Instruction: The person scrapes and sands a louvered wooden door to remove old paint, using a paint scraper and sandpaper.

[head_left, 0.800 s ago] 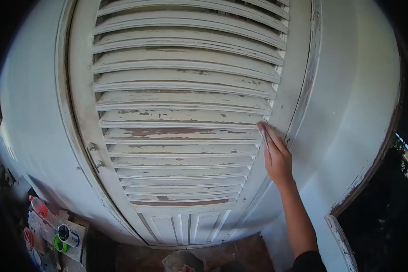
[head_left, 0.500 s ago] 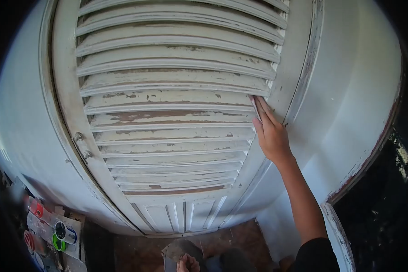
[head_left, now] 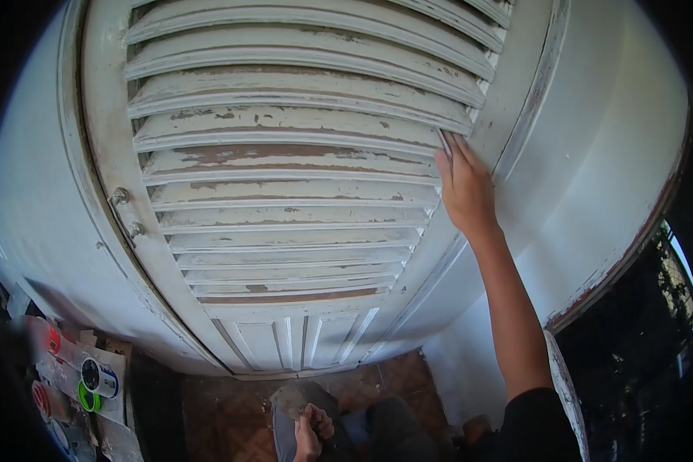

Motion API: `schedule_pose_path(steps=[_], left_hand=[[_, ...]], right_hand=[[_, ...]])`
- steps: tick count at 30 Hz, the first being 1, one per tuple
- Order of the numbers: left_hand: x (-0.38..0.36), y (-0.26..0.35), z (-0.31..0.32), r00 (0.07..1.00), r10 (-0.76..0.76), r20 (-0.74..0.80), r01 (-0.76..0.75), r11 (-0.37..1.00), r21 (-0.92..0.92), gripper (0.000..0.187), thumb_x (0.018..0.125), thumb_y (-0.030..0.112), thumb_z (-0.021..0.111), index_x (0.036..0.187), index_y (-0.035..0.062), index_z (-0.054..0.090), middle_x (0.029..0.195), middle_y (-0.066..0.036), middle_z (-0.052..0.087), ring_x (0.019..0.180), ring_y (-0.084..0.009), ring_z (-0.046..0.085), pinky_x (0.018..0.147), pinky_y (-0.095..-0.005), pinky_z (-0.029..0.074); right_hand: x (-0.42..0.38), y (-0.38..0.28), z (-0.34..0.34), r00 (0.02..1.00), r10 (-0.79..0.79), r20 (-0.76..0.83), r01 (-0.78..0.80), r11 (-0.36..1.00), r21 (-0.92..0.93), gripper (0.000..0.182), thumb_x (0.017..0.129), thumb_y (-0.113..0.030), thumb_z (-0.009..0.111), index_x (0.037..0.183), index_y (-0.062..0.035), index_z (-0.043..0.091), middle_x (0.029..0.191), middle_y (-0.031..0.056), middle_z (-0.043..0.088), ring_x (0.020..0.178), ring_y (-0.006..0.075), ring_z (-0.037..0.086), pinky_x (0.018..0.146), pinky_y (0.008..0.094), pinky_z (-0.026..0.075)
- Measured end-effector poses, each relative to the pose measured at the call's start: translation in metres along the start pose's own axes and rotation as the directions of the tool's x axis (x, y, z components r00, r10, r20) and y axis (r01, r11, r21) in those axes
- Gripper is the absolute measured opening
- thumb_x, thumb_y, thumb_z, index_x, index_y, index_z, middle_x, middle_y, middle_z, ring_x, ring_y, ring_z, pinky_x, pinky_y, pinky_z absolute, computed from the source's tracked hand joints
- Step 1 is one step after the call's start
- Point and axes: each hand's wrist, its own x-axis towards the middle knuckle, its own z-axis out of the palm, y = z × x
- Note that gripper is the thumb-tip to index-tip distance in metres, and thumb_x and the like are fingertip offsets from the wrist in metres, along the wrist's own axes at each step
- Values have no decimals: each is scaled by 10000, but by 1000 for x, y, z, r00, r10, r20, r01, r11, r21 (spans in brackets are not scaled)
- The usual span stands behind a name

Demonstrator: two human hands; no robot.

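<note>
Against the slats [head_left: 285,159], my right hand [head_left: 470,192] pinches a sheet [head_left: 443,142]; below, my left hand [head_left: 313,433] grips a brownish scrap [head_left: 289,400].

Right arm [head_left: 510,316] raised and reaching forward, elbow close to straight, forearm bare. Wrist [head_left: 480,228] roughly in line with it. Right hand [head_left: 468,186]: fingers [head_left: 464,151] extended and together, pointing up; thumb [head_left: 443,165] on the inner side. Left hand [head_left: 314,433] low in front of body, fingers curled in a pinch; left forearm mostly out of view.
</note>
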Motion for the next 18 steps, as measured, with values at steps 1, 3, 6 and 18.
schedule_pose_path(steps=[1,3,6,18], left_hand=[[-2,1,2,1000,-11,-5,11,1000,1,376,1044,423,484,849,107,421,702,-36,370,553,-137,352,479,-294,299],[-8,5,6,999,3,48,-3,1000,12,368,1050,406,469,844,107,414,695,-31,362,552,-128,340,476,-285,283],[-9,5,1,997,42,58,-42,999,1,371,1051,407,469,842,106,410,695,-26,361,548,-125,339,478,-281,281],[-18,-1,13,997,10,82,-6,999,-48,382,1040,421,490,830,112,407,666,-9,339,538,-114,328,475,-273,271]], right_hand=[[3,1,3,997,62,46,-61,998,-26,466,1016,-185,552,1465,-86,475,1518,98,482,1173,366,626,926,446,553],[-15,-8,-6,999,38,20,-39,999,24,461,1022,-186,545,1468,-90,475,1516,108,483,1209,368,603,950,443,541],[-11,-7,-8,999,-44,-23,45,997,69,455,1031,-189,534,1472,-94,477,1514,123,484,1263,373,566,992,436,518],[11,-24,0,999,-10,31,9,999,33,453,1063,-265,466,1447,-25,487,1445,200,535,1271,397,553,1034,442,477]])
